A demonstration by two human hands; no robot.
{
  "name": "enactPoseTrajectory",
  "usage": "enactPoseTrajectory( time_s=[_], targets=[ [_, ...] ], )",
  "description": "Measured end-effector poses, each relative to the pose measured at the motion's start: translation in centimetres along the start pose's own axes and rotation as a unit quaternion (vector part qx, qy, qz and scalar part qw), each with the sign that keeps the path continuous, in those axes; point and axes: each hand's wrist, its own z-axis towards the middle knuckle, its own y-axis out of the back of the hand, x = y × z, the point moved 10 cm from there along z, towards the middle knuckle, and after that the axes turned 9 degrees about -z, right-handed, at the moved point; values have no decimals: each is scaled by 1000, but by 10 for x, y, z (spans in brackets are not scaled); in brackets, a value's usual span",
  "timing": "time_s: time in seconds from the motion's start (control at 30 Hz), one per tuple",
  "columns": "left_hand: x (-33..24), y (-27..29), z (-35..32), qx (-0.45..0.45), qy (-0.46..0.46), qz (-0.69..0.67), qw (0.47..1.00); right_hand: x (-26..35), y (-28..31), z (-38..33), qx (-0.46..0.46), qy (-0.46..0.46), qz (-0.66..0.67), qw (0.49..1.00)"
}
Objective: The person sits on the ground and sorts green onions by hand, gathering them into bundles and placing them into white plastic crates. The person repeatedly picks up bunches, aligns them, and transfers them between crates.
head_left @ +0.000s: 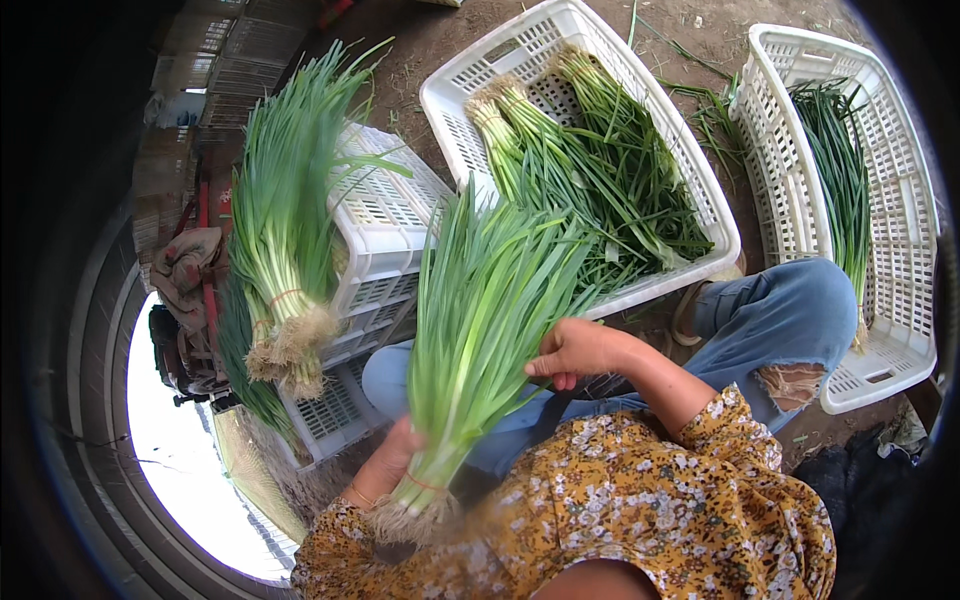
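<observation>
A tied bunch of green chives [478,330] stands upright over my lap, roots down and leaves fanning upward. My left hand [392,455] grips it low on the stalks, just above the roots and a thin band. My right hand [575,350] rests against the right side of the bunch at mid height, fingers curled on the leaves. My sleeves are yellow with a flower print, and my knees are in blue jeans.
A white slatted crate [455,95] ahead holds loose chives. A second white crate [905,300] at the right holds a thinner bundle. At the left, tied bunches [285,240] lie across an upturned white crate [385,225]. Bare earth lies between the crates.
</observation>
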Motion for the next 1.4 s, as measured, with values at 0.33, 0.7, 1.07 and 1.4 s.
enactPoseTrajectory(
  time_s=[0.33, 0.7, 1.07, 1.4],
  targets=[
    [22, 25, 13, -15, -28, 217, 976, 67, -17, -13, -358, 339, -365, 790],
    [-42, -43, 8, -247, -316, 518, 756, 65, -18, -8, -330, 358, -240, 840],
    [-33, -30, 16, -287, -350, 464, 762, -65, 16, 32, -312, 28, 461, 830],
    [-27, -48, 31, -193, -330, 464, 799, -58, 16, 30, -307, 9, 456, 835]
  ],
)
